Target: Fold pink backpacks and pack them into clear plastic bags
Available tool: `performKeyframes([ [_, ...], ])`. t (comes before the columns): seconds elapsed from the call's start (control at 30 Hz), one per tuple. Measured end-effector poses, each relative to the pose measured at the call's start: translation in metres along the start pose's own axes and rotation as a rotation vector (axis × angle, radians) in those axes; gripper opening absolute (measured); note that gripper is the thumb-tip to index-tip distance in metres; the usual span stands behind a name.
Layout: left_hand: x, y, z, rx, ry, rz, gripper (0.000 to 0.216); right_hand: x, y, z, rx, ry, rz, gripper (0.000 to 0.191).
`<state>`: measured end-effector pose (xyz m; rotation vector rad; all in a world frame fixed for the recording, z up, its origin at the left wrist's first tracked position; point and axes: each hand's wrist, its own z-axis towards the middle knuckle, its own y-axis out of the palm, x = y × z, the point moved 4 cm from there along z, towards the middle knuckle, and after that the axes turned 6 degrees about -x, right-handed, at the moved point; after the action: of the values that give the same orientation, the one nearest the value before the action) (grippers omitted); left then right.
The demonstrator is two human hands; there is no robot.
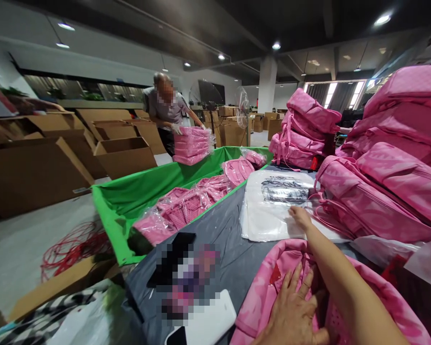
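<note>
My left hand (290, 309) lies spread on an open pink backpack (384, 297) at the bottom right, its fingers stretched over the inside of the bag. A small red tag shows beside the fingertips. My right hand (300, 219) reaches across the backpack to a stack of white printed plastic bags (264, 218). Its fingers are drawn together on the top plastic bag; the exact grip is small and partly hidden.
Pink backpacks (398, 191) are piled at right. A green-lined bin (118, 191) holds wrapped pink bags (187, 206). Across it, a person (168, 105) holds a wrapped stack (192, 143). Phones (210, 321) lie on the grey cloth; cartons (125, 155) stand left.
</note>
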<state>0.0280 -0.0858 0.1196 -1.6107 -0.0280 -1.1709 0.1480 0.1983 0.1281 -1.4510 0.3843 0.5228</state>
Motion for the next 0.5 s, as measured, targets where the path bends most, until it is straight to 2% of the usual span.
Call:
performKeyframes([
  [0.13,-0.003,0.003,0.002,0.021,-0.006,0.027,0.070,-0.011,-0.051,0.008,0.260,0.015,0.044,0.035],
  [0.27,-0.007,0.007,0.005,0.044,0.008,-0.005,0.070,-0.052,-0.128,-0.002,0.455,-0.142,0.039,0.039],
  [0.33,-0.010,0.008,0.005,0.073,0.049,0.006,0.069,-0.078,-0.169,-0.025,0.492,-0.274,-0.002,0.038],
  [0.4,-0.014,0.008,0.006,0.131,0.078,0.030,0.070,-0.102,-0.203,-0.061,0.466,-0.414,-0.070,0.036],
  [0.5,-0.008,0.001,0.009,0.250,0.119,-0.022,0.060,-0.124,-0.232,-0.134,0.357,-0.564,-0.194,0.036],
])
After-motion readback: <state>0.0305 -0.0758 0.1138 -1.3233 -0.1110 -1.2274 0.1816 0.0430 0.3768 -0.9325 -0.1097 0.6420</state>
